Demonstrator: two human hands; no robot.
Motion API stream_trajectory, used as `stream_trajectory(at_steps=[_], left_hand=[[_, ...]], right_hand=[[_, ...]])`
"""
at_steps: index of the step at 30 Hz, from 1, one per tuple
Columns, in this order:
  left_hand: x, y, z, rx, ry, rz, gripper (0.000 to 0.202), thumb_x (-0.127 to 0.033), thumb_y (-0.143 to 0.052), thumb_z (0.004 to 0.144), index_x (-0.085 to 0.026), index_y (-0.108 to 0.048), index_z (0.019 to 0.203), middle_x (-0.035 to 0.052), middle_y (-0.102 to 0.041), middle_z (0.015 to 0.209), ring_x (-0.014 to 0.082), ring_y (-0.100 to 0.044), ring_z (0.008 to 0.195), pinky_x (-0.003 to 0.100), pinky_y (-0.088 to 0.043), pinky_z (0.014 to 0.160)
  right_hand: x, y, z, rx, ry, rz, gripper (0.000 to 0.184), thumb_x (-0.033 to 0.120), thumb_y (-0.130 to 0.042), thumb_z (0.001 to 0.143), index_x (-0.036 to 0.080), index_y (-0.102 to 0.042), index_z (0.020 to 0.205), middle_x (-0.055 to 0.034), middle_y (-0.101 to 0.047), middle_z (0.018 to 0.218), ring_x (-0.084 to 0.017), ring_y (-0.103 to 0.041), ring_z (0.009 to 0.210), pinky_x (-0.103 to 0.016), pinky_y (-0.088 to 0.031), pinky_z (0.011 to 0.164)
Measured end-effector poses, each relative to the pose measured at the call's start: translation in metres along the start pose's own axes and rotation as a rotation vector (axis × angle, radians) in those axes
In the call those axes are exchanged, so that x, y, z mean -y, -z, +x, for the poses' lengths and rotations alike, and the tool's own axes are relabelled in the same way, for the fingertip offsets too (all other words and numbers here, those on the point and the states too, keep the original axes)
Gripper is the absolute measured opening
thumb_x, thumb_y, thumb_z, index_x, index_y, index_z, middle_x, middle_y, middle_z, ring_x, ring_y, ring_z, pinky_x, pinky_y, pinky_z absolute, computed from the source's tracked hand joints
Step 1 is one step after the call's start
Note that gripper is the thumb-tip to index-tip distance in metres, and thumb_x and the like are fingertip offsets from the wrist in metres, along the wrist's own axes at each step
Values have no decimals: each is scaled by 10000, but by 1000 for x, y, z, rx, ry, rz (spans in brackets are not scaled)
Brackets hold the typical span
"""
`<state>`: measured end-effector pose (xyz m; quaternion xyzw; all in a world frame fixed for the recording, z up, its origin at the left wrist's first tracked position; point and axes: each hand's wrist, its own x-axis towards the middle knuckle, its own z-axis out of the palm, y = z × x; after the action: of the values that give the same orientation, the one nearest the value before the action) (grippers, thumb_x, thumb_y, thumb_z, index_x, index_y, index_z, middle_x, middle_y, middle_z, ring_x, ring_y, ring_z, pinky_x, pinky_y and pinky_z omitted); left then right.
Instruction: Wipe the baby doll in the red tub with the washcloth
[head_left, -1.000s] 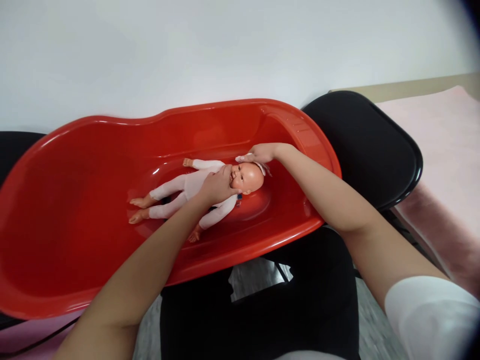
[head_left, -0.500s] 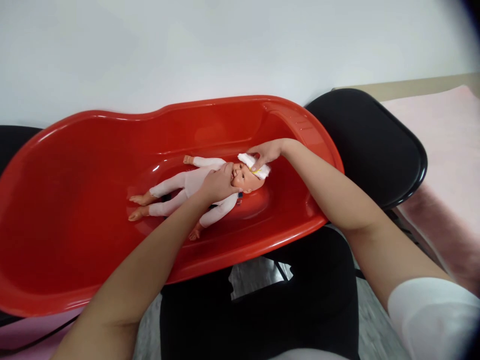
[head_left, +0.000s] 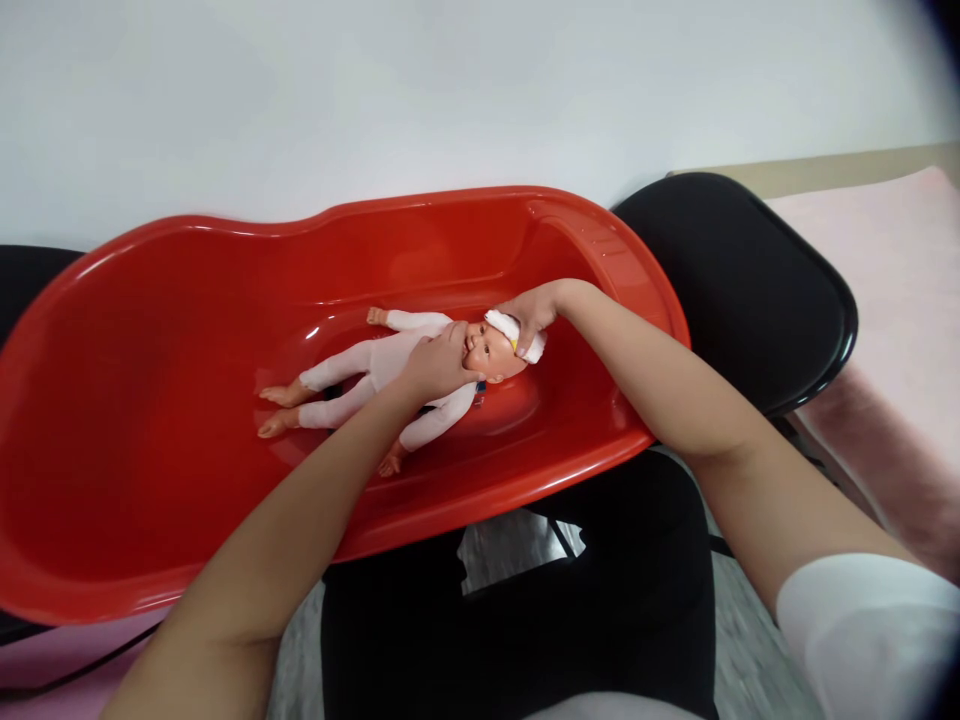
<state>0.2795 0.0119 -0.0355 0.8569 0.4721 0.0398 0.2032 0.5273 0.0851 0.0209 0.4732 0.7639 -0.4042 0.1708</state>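
A baby doll [head_left: 390, 362] with a white cloth body lies on its back in a red baby bathtub [head_left: 150, 400], its head to the right and its feet to the left. My left hand [head_left: 442, 362] is closed around the doll at the neck and chin. In my right hand [head_left: 534, 310] is a small white cloth [head_left: 534, 346] with a bit of yellow on it, pressed against the top of the doll's head. Part of the doll's chest is hidden under my left hand.
Right of the tub is a black chair seat [head_left: 735, 290], and past it a surface with a pink cover [head_left: 900, 300]. Another black surface [head_left: 30, 285] shows behind the tub's left end. A white wall [head_left: 450, 90] stands close behind the tub.
My right hand has slid the cloth slightly to the right, from the doll's forehead toward the crown. My left hand keeps its hold on the doll.
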Motion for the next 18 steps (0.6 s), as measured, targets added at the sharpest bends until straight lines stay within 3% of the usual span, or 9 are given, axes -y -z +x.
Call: stream_trajectory(at_steps=[2, 4, 10, 13, 16, 18], left_hand=[[-1, 0, 0, -1, 5, -2, 599, -435, -849, 961, -225, -542, 1431, 163, -657, 1507, 398, -617, 1402, 496, -456, 1126], [-2, 0, -1, -4, 5, 5, 598, -447, -854, 963, -227, -535, 1419, 158, -663, 1487, 403, -629, 1378, 498, -460, 1118], [-4, 2, -3, -5, -4, 50, 542, -470, -855, 969, -215, -540, 1329, 168, -676, 1480, 395, -639, 1347, 493, -480, 1103], [-5, 4, -3, 3, 8, 58, 522, -473, -848, 959, -224, -546, 1304, 159, -680, 1491, 383, -659, 1327, 485, -486, 1096], [-9, 8, -3, 24, 39, 48, 525, -469, -841, 950, -231, -553, 1320, 153, -696, 1467, 389, -677, 1311, 486, -480, 1100], [-12, 12, -4, 31, 57, 30, 557, -483, -844, 942, -212, -564, 1340, 163, -710, 1438, 398, -685, 1305, 487, -477, 1106]], right_hand=[[-1, 4, -4, -15, -21, -29, 780, 442, -1046, 656, 201, -767, 1343, -59, -812, 1292, -341, -737, 1231, -391, -556, 1038], [-4, 7, -5, -18, -42, -47, 763, 471, -1039, 656, 200, -767, 1315, -53, -813, 1266, -341, -739, 1213, -394, -552, 1026], [-14, 1, 13, 83, -67, -41, 1218, 501, -1128, 439, 232, -625, 1516, -61, -803, 1226, -372, -752, 1185, -423, -581, 966], [-16, 0, 18, 118, -74, -37, 1114, 542, -1126, 433, 216, -705, 1411, -69, -818, 1157, -390, -758, 1170, -442, -586, 967], [-17, 3, 16, 402, -62, 63, 913, 727, -1046, 510, 147, -799, 1170, -92, -831, 1076, -385, -774, 1117, -450, -590, 967], [-17, 5, 13, 561, -66, 107, 886, 815, -981, 564, 117, -812, 1081, -111, -833, 1043, -383, -779, 1094, -457, -591, 964]])
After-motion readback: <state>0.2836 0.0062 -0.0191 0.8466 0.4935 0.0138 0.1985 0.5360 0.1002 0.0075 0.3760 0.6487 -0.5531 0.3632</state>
